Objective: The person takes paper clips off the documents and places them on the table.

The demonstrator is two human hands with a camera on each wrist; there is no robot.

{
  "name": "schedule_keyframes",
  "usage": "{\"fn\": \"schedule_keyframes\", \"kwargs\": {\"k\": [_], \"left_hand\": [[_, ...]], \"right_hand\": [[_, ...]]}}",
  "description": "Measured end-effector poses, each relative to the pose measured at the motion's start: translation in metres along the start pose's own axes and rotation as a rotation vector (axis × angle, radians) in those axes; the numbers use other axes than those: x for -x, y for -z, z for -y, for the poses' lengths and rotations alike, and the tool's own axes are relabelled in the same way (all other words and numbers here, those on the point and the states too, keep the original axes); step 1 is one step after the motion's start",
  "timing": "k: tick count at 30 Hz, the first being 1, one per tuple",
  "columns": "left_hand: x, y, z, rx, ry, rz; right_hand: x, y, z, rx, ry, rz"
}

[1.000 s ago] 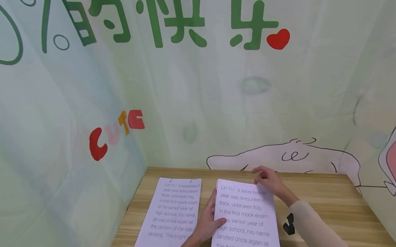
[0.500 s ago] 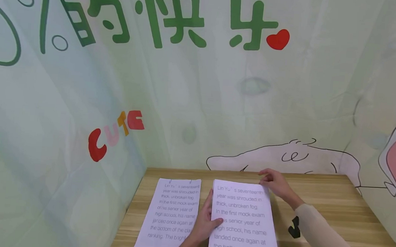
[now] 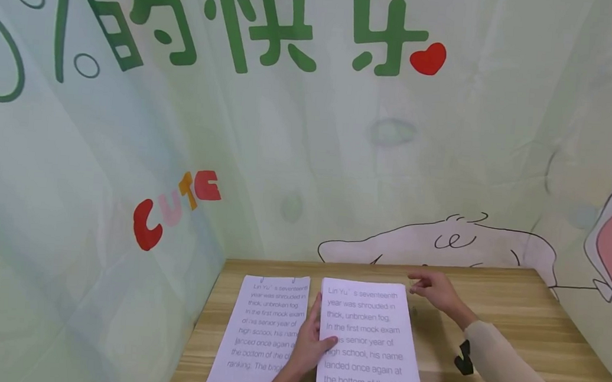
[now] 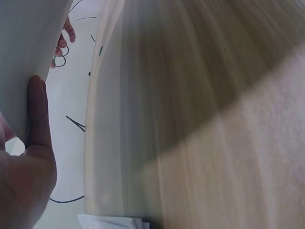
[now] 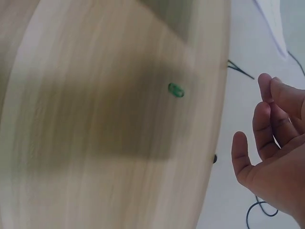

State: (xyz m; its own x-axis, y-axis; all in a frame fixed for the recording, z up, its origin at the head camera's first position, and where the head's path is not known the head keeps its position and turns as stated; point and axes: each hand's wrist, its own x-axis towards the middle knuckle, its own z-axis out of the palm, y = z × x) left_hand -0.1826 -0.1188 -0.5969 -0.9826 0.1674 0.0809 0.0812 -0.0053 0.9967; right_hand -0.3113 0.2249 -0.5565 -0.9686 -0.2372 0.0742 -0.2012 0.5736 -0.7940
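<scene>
In the head view, my left hand (image 3: 312, 348) grips the left edge of a stack of printed sheets (image 3: 369, 355), thumb on the front and fingers behind. The left wrist view shows these sheets (image 4: 24, 52) raised over the table, the fingers flat against their back. My right hand (image 3: 439, 295) hovers just right of the stack's top right corner. In the right wrist view, the thumb and index fingertips (image 5: 265, 85) of this hand meet, the other fingers bent; I cannot tell whether something small sits between them. A green paper clip (image 5: 176, 90) lies on the table below.
A second printed stack (image 3: 261, 336) lies left of my left hand, with two paper clips on its top edge. The wooden table (image 3: 531, 325) meets a printed cloth backdrop (image 3: 308, 155) at the back and sides. A black piece (image 3: 463, 359) shows beside my right sleeve.
My right hand has moved right, off the stack's top right corner. The held stack and my left hand have shifted slightly left. The small clip on the table has come into view.
</scene>
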Motion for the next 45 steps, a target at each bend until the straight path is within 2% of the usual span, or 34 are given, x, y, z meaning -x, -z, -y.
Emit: {"fn": "schedule_keyframes", "kwargs": {"k": [7, 13, 21, 26, 45], "left_hand": [[-0.001, 0.0, 0.003, -0.018, 0.026, -0.024], [-0.002, 0.001, 0.004, -0.008, 0.029, -0.02], [-0.001, 0.002, 0.004, -0.005, 0.016, -0.021], [-0.002, 0.003, 0.004, -0.001, 0.009, -0.016], [-0.005, -0.001, 0.005, -0.021, 0.032, -0.036]], "right_hand": [[0.007, 0.006, -0.009, 0.016, -0.043, -0.001], [0.011, 0.009, -0.012, 0.031, -0.082, -0.004], [0.015, 0.008, -0.018, 0.018, -0.087, 0.02], [0.017, 0.008, -0.025, 0.048, -0.096, 0.021], [0.017, 0.001, -0.05, 0.109, -0.11, 0.057]]}}
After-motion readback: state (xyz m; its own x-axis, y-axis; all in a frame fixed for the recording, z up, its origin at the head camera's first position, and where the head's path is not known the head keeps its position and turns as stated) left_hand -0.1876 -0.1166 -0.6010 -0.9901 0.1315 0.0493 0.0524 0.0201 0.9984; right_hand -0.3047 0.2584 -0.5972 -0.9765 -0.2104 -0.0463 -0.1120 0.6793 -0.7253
